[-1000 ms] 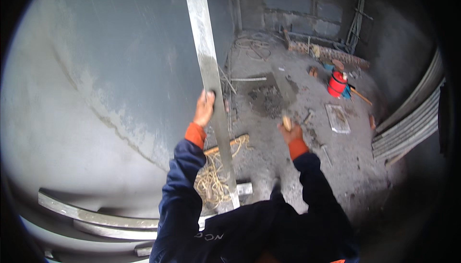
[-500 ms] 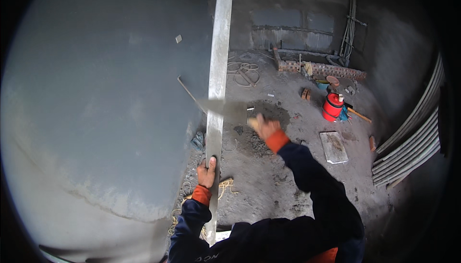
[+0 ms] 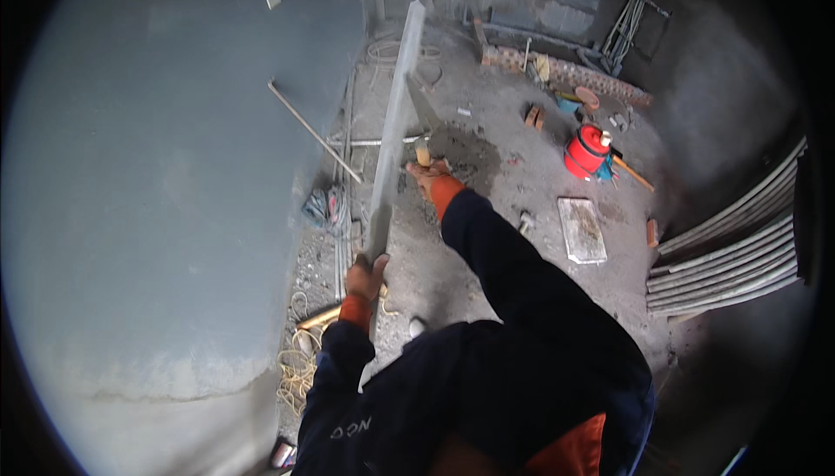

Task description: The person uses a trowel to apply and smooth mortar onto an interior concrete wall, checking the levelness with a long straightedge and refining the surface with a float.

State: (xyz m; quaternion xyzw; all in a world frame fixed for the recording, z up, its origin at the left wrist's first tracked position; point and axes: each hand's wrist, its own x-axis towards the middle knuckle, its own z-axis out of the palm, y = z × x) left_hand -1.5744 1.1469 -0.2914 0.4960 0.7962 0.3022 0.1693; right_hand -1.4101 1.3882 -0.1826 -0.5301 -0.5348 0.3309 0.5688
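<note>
My left hand (image 3: 365, 278) is wrapped round the lower part of a long, pale metal straightedge (image 3: 397, 119), which slants up and away from me. In my right hand (image 3: 428, 178) is a trowel, gripped by its light wooden handle (image 3: 423, 155). The trowel's grey blade (image 3: 424, 112) points away from me, close along the right side of the straightedge; whether it touches is hard to tell. To the left stands a smooth grey plastered wall (image 3: 183, 180), apart from both hands.
A thin stick (image 3: 313, 131) leans by the wall, near pipes on the floor and tangled rope (image 3: 297, 380). Rightward are a red drum-shaped jug (image 3: 585, 154), a pale slab (image 3: 581, 231), a hammer (image 3: 525, 220) and bundled pipes (image 3: 731, 276). A low brick wall (image 3: 574, 78) lies far back.
The straightedge's far end has come into view, and the bar tilts more. My right hand has moved left and farther away; the trowel blade has swung from pointing left across the bar to pointing away.
</note>
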